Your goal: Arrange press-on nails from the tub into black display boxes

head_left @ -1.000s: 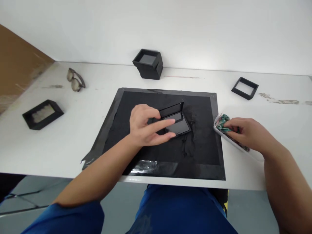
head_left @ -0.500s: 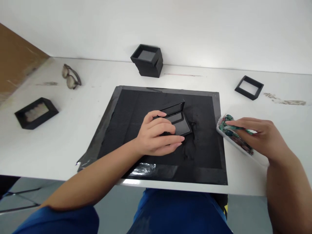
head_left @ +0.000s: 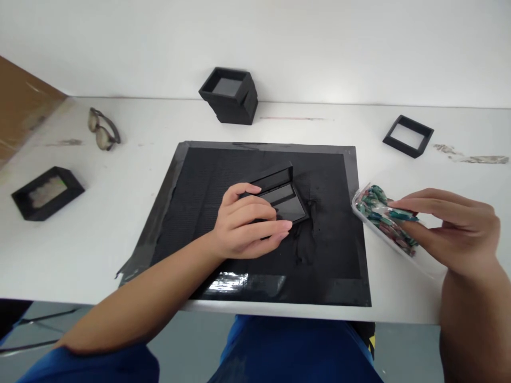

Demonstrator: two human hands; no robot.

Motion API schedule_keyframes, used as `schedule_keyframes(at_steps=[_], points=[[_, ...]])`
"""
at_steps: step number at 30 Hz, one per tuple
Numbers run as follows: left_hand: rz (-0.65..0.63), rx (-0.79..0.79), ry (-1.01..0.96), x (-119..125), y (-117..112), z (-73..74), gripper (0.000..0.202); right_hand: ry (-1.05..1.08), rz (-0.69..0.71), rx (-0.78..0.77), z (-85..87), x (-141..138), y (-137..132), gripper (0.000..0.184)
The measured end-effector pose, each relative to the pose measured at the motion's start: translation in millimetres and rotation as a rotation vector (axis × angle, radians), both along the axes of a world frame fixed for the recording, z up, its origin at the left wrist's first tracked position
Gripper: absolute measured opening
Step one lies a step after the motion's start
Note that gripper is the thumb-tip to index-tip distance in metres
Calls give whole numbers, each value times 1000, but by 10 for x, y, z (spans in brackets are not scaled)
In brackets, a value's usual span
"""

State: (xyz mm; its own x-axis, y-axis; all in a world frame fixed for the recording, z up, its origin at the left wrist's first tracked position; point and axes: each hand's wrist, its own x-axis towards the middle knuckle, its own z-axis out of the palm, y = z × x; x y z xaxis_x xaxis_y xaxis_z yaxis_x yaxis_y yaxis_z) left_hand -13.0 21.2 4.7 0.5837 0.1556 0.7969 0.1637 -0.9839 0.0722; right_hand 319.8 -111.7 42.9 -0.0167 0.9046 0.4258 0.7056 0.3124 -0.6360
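On the black mat lies a black hinged compact case, its lid raised at the far side and its inside dark and glossy. My left hand is wrapped over the left part of the case and grips it, hiding that side. To the right, my right hand pinches a small green wrapped piece between thumb and fingers. It is just over the right side of a clear plastic tub holding several similar green and reddish pieces.
At the back stands a stack of black frame-like boxes. A single black frame lies at the back right. On the left are a black box with pale contents and a pair of glasses. The white table's front edge runs close to me.
My right hand has drawn slightly right, away from the tub's middle, with the green piece pinched. My left hand stays on the case. The whole view has shifted a little.
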Motion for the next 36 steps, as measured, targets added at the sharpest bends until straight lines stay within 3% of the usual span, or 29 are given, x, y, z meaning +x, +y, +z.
schedule_keyframes(at_steps=[8,11,15,21,25,27,32,36], points=[[30,-13,24,10,5,12,21,-32,-53,-107,-40,45,-15,22],[32,-16,31,11,9,16,18,-101,-103,-187,-44,70,-13,28],[20,-18,38,16,7,23,16,-184,-67,-266,-39,106,-8,34],[14,-29,49,22,7,25,17,-129,-40,-259,-32,114,0,32],[14,-28,51,22,11,19,18,-128,-78,-283,-33,125,13,21],[17,-36,54,17,14,14,19,-115,-92,-345,-22,135,21,19],[-4,-65,75,-11,21,-4,25,-23,-67,-667,43,147,44,24],[-1,-63,86,-17,25,-7,25,-22,-33,-689,76,134,63,26]])
